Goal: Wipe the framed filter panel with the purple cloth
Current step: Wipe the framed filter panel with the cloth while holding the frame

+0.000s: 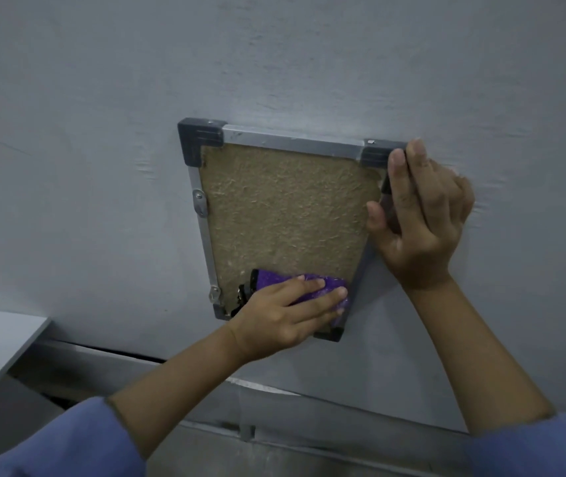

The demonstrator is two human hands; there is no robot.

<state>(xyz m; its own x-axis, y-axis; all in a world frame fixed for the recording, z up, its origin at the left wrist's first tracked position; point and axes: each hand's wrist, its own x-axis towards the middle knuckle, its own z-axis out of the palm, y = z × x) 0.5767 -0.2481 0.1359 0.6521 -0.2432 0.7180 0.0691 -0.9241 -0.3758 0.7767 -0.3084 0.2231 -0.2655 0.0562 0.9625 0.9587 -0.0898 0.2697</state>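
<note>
Grey bench (102, 166) carries the framed filter panel (285, 215). Right hand (419, 215) grips its far-right edge; flat left hand (288, 304) presses the purple cloth (312, 287) near its bottom. Hard strokes may snag the fibrous mat or shift the frame.

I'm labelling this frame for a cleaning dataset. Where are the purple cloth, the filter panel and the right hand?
purple cloth (312, 283): head view, on the fabric showing beyond the fingers.
filter panel (285, 208): head view, on the bare tan mat.
right hand (422, 215): head view, on the hand's back.
</note>
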